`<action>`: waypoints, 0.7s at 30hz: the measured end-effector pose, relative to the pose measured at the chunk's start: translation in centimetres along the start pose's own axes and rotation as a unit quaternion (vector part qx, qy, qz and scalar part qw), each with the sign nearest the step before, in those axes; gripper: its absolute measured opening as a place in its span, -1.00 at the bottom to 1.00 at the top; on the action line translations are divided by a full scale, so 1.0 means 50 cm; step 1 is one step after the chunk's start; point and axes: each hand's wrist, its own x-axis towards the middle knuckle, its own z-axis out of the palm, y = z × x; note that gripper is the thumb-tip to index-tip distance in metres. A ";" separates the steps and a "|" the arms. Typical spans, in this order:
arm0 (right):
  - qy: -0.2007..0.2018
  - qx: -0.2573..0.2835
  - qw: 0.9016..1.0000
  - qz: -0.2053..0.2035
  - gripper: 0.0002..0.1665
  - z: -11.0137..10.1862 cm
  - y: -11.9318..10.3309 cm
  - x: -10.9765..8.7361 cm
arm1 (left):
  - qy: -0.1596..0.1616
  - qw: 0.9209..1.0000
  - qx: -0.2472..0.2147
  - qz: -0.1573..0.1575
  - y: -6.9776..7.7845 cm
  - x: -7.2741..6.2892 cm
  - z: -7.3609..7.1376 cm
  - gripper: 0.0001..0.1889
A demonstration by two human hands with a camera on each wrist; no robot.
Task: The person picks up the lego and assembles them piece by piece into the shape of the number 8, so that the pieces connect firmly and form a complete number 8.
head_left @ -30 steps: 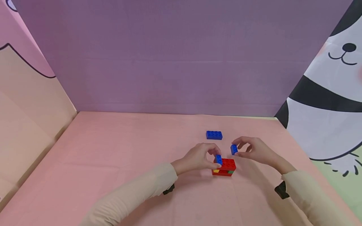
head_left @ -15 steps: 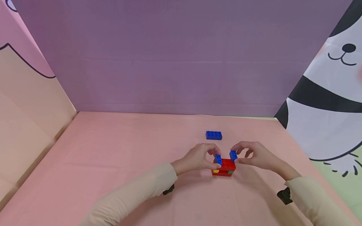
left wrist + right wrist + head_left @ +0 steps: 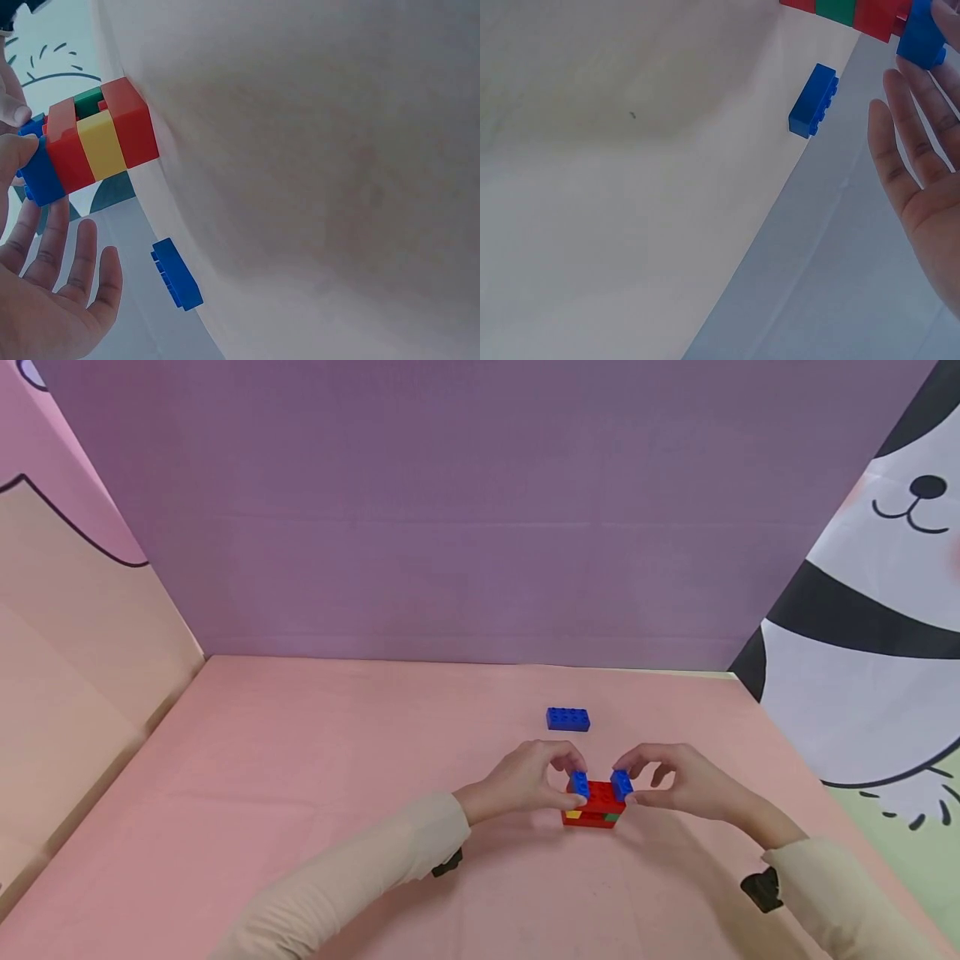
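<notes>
A small stack of building bricks stands on the table: a red brick (image 3: 602, 797) on top, another red one below, with a yellow brick (image 3: 100, 141) and a green brick (image 3: 835, 10) between them at opposite ends. My left hand (image 3: 528, 777) pinches a small blue brick (image 3: 43, 174) that sits on the stack's left end. At the right end, my right hand (image 3: 686, 782) pinches a second small blue brick (image 3: 921, 36) between thumb and fingers. In the right wrist view this brick looks slightly tilted, with a narrow gap to the red one.
A longer blue brick (image 3: 567, 719) lies on the pink table (image 3: 337, 760), behind the stack. A purple backdrop (image 3: 480, 510) rises at the table's far edge. Printed side panels flank it, with a panda (image 3: 862, 693) on the right one.
My right hand has moved toward me and down, bringing its blue brick from beyond the stack onto its right end. The left hand has stayed in place.
</notes>
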 end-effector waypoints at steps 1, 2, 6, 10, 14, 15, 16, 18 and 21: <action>0.000 0.000 1.000 -0.003 -0.56 0.000 0.000 0.000 | 0.000 1.000 0.000 0.000 0.000 0.000 0.000 -0.64; 0.000 0.001 1.000 -0.005 -0.56 0.000 0.000 0.000 | 0.000 1.000 0.000 -0.001 0.000 0.000 -0.001 -0.64; -0.001 0.001 1.000 -0.007 -0.56 0.002 -0.003 -0.001 | 0.001 1.000 0.001 -0.002 0.002 0.000 -0.002 -0.64; 0.007 0.003 1.000 -0.012 -0.58 0.005 -0.002 -0.001 | 0.001 1.000 0.003 -0.003 0.002 -0.001 -0.002 -0.65; 0.014 0.003 1.000 -0.019 -0.59 0.008 0.000 -0.001 | 0.000 1.000 0.003 -0.004 0.001 0.000 -0.002 -0.65; 0.015 0.002 1.000 -0.019 -0.59 0.008 0.000 -0.001 | 0.000 1.000 0.003 -0.004 0.001 0.000 -0.002 -0.65; 0.017 0.003 1.000 -0.019 -0.60 0.009 0.000 -0.001 | 0.000 1.000 0.003 -0.004 0.001 0.000 -0.002 -0.65; 0.018 0.003 1.000 -0.020 -0.60 0.009 0.001 -0.001 | -0.001 1.000 0.003 -0.005 0.001 0.000 -0.003 -0.65; 0.019 0.000 1.000 -0.022 -0.61 0.009 0.000 -0.001 | -0.002 1.000 0.004 -0.005 0.001 0.000 -0.003 -0.64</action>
